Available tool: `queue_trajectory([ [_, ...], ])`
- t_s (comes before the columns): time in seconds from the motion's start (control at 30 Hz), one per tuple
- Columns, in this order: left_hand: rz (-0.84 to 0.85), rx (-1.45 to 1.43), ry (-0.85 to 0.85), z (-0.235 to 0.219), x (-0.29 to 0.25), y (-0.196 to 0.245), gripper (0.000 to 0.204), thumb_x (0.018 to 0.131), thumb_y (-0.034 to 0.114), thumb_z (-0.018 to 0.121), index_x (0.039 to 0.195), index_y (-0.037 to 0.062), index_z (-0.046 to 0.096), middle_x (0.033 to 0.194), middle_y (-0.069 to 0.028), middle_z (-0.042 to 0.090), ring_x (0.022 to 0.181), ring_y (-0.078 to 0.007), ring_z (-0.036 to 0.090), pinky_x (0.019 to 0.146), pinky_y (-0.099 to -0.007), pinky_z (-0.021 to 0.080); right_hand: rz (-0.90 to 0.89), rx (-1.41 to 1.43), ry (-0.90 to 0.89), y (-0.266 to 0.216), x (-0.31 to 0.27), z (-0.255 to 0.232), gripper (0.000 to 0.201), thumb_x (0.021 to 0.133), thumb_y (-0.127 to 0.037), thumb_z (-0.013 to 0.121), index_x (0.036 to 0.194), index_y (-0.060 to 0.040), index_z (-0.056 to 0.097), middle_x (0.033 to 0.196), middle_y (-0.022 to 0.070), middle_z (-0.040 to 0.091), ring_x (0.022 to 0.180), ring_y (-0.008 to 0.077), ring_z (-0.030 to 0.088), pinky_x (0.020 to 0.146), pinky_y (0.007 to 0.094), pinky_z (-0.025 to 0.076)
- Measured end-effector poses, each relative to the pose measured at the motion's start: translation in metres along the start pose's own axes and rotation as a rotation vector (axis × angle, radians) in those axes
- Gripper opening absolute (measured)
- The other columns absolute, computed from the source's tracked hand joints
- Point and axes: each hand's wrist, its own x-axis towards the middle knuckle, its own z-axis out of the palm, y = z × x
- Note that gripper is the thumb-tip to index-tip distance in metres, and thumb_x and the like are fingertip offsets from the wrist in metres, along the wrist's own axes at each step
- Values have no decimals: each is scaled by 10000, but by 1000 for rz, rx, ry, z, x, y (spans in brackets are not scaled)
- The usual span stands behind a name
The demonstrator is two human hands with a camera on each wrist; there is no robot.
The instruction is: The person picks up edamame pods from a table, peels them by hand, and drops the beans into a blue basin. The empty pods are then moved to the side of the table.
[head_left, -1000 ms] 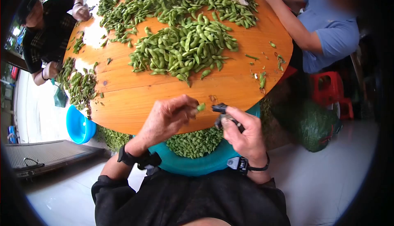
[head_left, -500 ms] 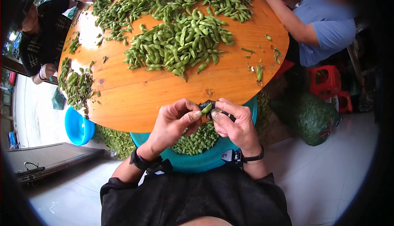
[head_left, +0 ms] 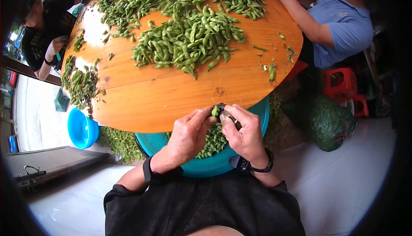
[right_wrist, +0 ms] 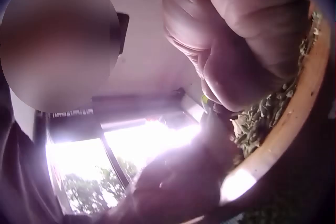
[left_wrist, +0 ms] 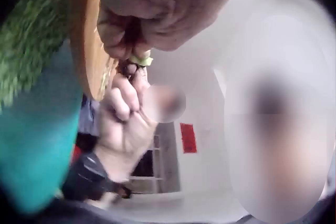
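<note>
Over the near edge of the wooden table (head_left: 141,94), my two hands meet at the fingertips. A green soybean pod (head_left: 215,111) is pinched between thumb and fingers of my left hand (head_left: 186,135). My right hand (head_left: 244,131) grips a small black tool (head_left: 234,121), its dark end against the pod; its exact kind is partly hidden by the fingers. Below the hands a teal basin (head_left: 150,144) holds many green pods (head_left: 214,145). In the left wrist view, the pod's pale green end (left_wrist: 142,60) shows between both hands.
A large heap of soybean pods (head_left: 184,43) covers the table's middle and far side. Darker pods (head_left: 81,84) lie at the left edge. A blue basin (head_left: 83,129), a red stool (head_left: 341,84) and a green net sack (head_left: 326,126) stand around. Two people sit at the table.
My left hand has brought the pod rightward to the black tool in my right hand, and has turned over with its back up. The person at left has reached toward the heap.
</note>
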Motion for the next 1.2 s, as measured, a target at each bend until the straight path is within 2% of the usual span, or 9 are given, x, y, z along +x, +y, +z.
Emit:
queue_trajectory([
  [0.1,-346,-342,-163,-3,4,14,214,988,154,597,1045,-52,604,718,-118,663,595,-161,659,555,-303,517,-117,-185,64,-1,-2,4,150,913,-3,602,1027,94,612,750,62,532,576,99,536,502,256,418],
  [0.27,-498,-618,-412,-15,10,-4,343,1051,266,476,892,-21,576,709,-67,664,588,-112,638,531,-251,499,-102,-68,26,6,-5,-2,131,927,-2,591,1025,84,610,722,48,531,564,90,513,486,253,398],
  [0.33,-557,-862,-608,-31,17,-18,311,1055,257,464,935,-5,583,755,-62,659,601,-130,632,542,-248,507,425,644,-118,3,-8,-13,168,939,-31,604,1076,64,624,708,21,562,545,77,497,488,246,401],
  [0.37,-612,-936,-690,-36,19,-18,304,1057,259,457,968,-2,584,786,-63,657,625,-134,635,554,-253,510,427,646,-118,4,-8,-14,168,939,-31,604,1076,64,624,708,21,562,545,77,497,488,246,401],
  [0.5,-637,-925,-681,-30,21,-14,308,1062,280,438,1049,3,574,902,-83,651,767,-142,647,632,-277,527,359,427,-105,2,-5,-9,115,963,2,561,1045,68,606,746,13,527,556,45,446,454,228,331],
  [0.57,-637,-1054,-558,-22,17,-11,314,1068,290,417,1098,12,559,934,-74,607,818,-141,600,697,-279,505,-10,-101,29,6,-3,-6,185,898,-7,621,1073,52,625,748,90,590,607,196,586,534,298,448],
  [0.67,-602,-1127,-544,-14,13,-14,281,1072,262,401,1105,22,544,912,-54,564,773,-132,532,700,-270,469,-207,-328,91,-1,-3,-2,209,848,38,620,1057,41,628,823,149,587,698,305,620,594,357,487],
  [1.0,-694,-1188,-384,0,2,-6,260,1053,150,413,1237,-9,506,964,-56,585,762,-126,540,687,-274,457,-238,-368,111,-5,-10,5,164,830,56,635,993,44,626,829,154,562,696,306,604,596,370,475],
  [1.2,-783,-786,-407,-5,10,12,272,1003,72,405,1232,-58,473,853,-45,555,692,-111,491,666,-252,435,-234,-342,111,-4,-12,3,179,815,62,639,993,45,623,822,149,541,687,301,585,596,368,472],
])
